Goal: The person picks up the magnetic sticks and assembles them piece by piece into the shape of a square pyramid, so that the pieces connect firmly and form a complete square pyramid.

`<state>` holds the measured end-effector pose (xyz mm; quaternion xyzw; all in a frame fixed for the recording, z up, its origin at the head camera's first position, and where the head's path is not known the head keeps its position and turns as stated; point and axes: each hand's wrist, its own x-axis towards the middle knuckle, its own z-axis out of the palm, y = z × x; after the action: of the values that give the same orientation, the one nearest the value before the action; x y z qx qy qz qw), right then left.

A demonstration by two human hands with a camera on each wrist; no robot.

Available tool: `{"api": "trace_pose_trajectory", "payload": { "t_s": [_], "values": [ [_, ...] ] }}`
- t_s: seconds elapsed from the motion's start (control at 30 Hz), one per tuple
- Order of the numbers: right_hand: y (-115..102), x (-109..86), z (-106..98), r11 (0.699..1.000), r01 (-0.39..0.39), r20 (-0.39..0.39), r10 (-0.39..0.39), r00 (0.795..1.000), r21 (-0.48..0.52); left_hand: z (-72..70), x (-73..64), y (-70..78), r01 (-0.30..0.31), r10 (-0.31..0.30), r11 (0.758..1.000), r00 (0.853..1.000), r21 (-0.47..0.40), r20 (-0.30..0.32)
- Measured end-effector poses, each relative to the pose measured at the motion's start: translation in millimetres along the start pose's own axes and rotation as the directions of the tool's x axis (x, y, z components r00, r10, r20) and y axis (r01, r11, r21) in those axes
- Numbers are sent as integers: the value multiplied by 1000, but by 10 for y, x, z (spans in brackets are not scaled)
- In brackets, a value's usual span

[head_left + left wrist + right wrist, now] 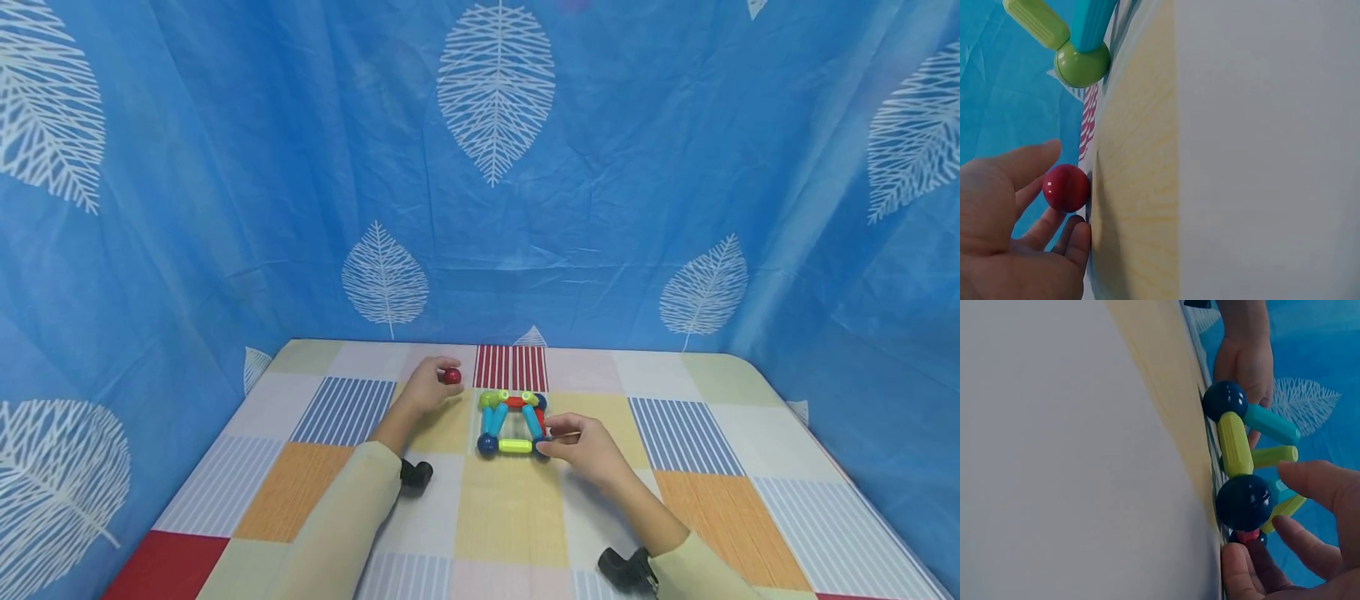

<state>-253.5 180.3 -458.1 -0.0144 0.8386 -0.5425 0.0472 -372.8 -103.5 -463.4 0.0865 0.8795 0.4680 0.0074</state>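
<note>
A frame of magnetic sticks and balls (pixel 515 446) lies on the cloth, with blue balls, a green ball (pixel 1082 64), and sticks in yellow-green, red and cyan. Several sticks slant upward from its corners, their upper ends bare. To its left, my left hand (pixel 429 385) holds a red ball (pixel 1066 188) low over the cloth, fingers curled about it. At the near right corner, my right hand (pixel 588 450) has thumb and fingers around the blue ball (pixel 1245 502) and its slanting stick. The lower fingers reach by a red stick (pixel 1248 535) there.
A patchwork-patterned cloth (pixel 510 517) covers the table. Blue curtains (pixel 600 208) with white leaf prints stand behind it and at both sides. Black wrist-camera mounts (pixel 626 569) stick out from both forearms, close over the cloth.
</note>
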Motion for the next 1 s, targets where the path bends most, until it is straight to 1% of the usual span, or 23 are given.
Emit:
{"api": "trace_pose_trajectory", "payload": {
  "t_s": [0.07, 0.17, 0.33, 0.43, 0.57, 0.67, 0.83, 1.0],
  "values": [
    [0, -12, 14, 999, 11, 6, -10, 1000, -37, 0, 6, -6, 19, -19, 1000, 1000, 1, -14],
    [-9, -18, 28, 998, 19, 5, -19, 1000, -66, 3, 13, -12, 39, -39, 999, 999, -2, -38],
    [-16, -19, 40, 996, 17, 0, -17, 1000, -91, 12, 11, -18, 66, -67, 998, 997, -25, -45],
    [-7, -18, 47, 994, 13, -6, -14, 1000, -107, 11, 6, -21, 63, -65, 997, 997, -33, -49],
    [0, -16, 55, 993, 10, -6, -11, 1000, -115, 11, -1, -20, 41, -42, 999, 998, -33, -54],
    [-1, -11, 58, 994, 9, -1, -9, 1000, -112, 13, -10, -20, 35, -37, 999, 998, -28, -52],
    [6, 9, 59, 995, -8, 2, 9, 1000, -104, 11, -39, -7, 50, -51, 999, 998, -18, -46],
    [10, 20, 55, 997, -25, 13, 26, 1000, -79, 4, -57, 2, 73, -75, 997, 995, -25, -61]
  ]
}}
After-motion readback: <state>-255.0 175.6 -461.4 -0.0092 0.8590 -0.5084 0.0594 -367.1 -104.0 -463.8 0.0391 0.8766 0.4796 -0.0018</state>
